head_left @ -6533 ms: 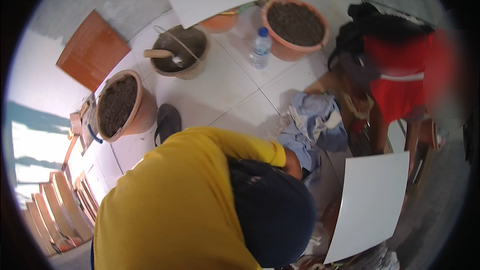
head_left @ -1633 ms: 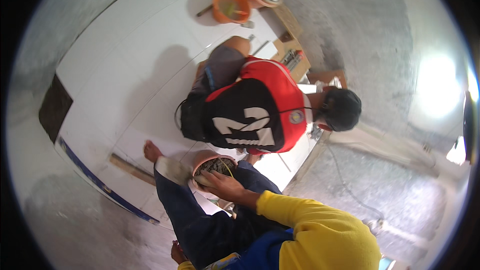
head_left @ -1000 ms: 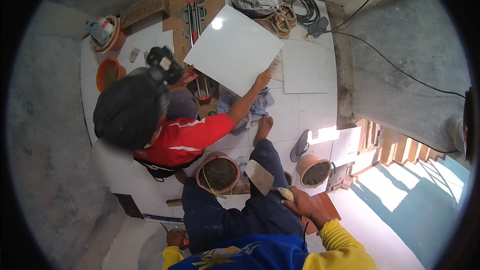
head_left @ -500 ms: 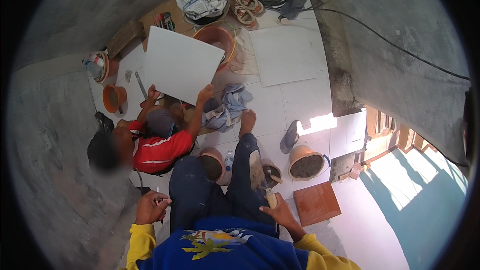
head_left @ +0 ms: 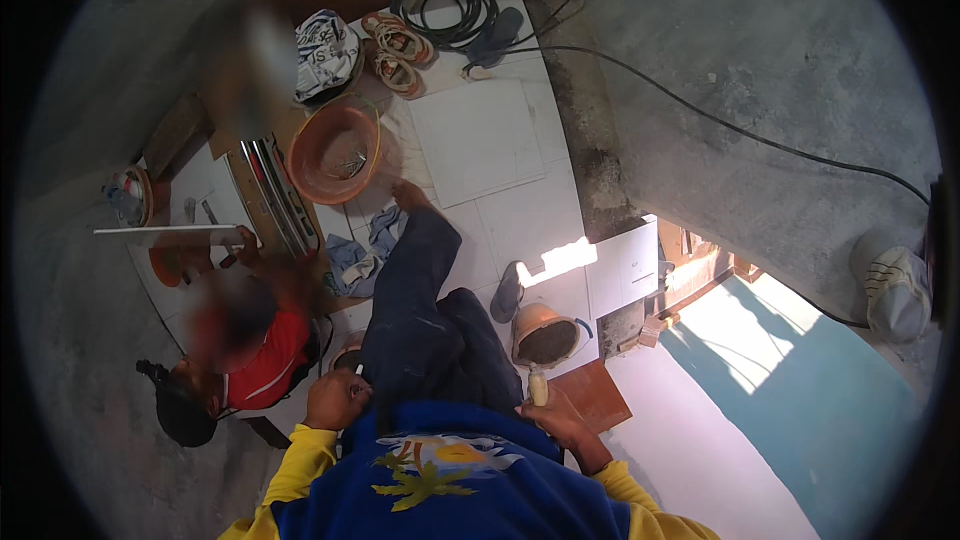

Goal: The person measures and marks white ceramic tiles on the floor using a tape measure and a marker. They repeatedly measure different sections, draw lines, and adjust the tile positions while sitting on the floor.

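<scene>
My left hand (head_left: 338, 401) is at the left side of my lap, fingers curled round a thin white stick (head_left: 359, 370) that looks like a cigarette. At my right hip, my right hand (head_left: 562, 418) grips a trowel by its pale wooden handle (head_left: 538, 387). The blade is hidden beside my leg. Just past that hand lies a brown square tile (head_left: 603, 392), with an orange bucket of grey mortar (head_left: 545, 342) beyond it. To my left, a co-worker in a red shirt (head_left: 270, 365) holds a white tile (head_left: 165, 229), seen edge-on.
Beyond the co-worker's arms is a long metal tile cutter (head_left: 277, 198). An orange basin (head_left: 318, 165) stands beside it, near a blue-grey cloth (head_left: 348, 262). Shoes (head_left: 398, 55), a coiled black cable (head_left: 455, 5) and a sandal (head_left: 507, 292) lie on the floor. A grey wall rises at the right.
The co-worker's tile has swung from face-on to edge-on and moved left and down, uncovering the tile cutter. My view and legs have shifted; the trowel blade no longer shows.
</scene>
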{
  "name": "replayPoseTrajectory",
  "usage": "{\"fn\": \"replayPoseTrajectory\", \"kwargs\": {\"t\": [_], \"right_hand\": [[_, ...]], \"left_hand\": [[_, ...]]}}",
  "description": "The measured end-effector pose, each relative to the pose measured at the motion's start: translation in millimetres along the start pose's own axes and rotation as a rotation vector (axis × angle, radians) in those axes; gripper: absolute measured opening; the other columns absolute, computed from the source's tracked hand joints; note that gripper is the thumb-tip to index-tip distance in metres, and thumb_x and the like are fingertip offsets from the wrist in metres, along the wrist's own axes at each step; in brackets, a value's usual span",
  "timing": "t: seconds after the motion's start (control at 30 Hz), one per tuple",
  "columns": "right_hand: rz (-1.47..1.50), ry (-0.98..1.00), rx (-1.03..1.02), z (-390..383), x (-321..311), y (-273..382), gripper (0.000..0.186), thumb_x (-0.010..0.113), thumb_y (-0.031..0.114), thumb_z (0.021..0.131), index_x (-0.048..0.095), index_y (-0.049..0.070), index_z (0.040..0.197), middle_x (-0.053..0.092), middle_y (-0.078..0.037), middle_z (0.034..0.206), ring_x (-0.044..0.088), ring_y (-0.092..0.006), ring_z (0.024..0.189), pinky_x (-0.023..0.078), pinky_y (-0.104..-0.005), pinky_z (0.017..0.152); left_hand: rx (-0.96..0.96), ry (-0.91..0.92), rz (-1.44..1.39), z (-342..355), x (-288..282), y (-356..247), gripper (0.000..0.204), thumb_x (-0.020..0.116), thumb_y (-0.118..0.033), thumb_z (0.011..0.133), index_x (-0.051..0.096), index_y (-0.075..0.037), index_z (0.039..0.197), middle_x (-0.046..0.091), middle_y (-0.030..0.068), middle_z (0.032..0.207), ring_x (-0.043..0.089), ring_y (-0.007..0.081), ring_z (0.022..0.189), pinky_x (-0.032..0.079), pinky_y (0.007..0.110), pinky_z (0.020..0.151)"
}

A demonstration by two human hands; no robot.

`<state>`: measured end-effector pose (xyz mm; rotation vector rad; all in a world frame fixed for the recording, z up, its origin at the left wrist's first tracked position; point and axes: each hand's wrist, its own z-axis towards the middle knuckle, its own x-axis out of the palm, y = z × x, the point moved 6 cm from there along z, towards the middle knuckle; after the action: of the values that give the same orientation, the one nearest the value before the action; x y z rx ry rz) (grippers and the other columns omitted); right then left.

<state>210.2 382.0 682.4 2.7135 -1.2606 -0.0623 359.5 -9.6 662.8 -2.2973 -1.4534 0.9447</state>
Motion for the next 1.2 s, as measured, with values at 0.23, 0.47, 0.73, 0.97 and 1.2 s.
{"fn": "replayPoseTrajectory", "kwargs": {"t": [0.23,0.47,0.73,0.97,1.2], "right_hand": [[0.214,-0.171,-0.018,73.1,-84.6,129.0,0.035,0.075,0.011,0.093,0.055,0.0,0.12,0.064,-0.006,0.084,0.063,-0.0141,0.06,0.051,-0.0302,0.054],[0.02,-0.714,-0.325,241.6,-263.0,257.9,0.029,0.071,0.033,0.101,0.058,0.007,0.099,0.053,0.0,0.068,0.05,-0.0113,0.048,0.041,-0.029,0.043],[-0.672,-0.968,-0.525,559.0,-462.6,455.6,0.057,0.064,0.044,0.102,0.053,0.001,0.138,0.07,-0.034,0.122,0.069,-0.0505,0.116,0.053,-0.0535,0.097],[-0.835,-1.004,-0.925,700.3,-480.0,650.7,0.055,0.058,0.037,0.106,0.048,0.005,0.149,0.07,-0.032,0.125,0.067,-0.0533,0.115,0.052,-0.0551,0.098],[-0.849,-1.083,-1.15,757.2,-494.1,741.8,0.051,0.055,0.033,0.109,0.052,0.012,0.155,0.072,-0.03,0.117,0.069,-0.0492,0.11,0.054,-0.054,0.094]], "left_hand": [[-0.379,0.031,-0.435,115.5,-40.0,20.9,0.018,0.085,-0.02,0.086,0.082,-0.004,0.095,0.073,0.0115,0.078,0.071,0.0209,0.07,0.054,0.035,0.07],[-0.113,-0.406,-0.238,254.0,-99.0,-17.7,0.015,0.082,-0.015,0.087,0.08,-0.001,0.092,0.063,0.0103,0.075,0.063,0.021,0.066,0.048,0.038,0.062],[0.007,-0.645,-0.438,457.7,-98.5,-37.2,0.016,0.074,-0.011,0.095,0.075,0.004,0.098,0.06,0.0057,0.091,0.062,0.0138,0.077,0.046,0.031,0.071],[-0.221,-0.688,-0.304,536.4,-83.1,-11.6,0.017,0.071,-0.01,0.093,0.073,0.005,0.102,0.064,0.0074,0.099,0.063,0.0167,0.098,0.047,0.03,0.087],[-0.233,-0.826,-0.225,549.1,-71.2,-46.0,0.018,0.073,-0.014,0.093,0.072,0.003,0.094,0.062,0.0076,0.097,0.059,0.0161,0.089,0.045,0.03,0.079]]}}
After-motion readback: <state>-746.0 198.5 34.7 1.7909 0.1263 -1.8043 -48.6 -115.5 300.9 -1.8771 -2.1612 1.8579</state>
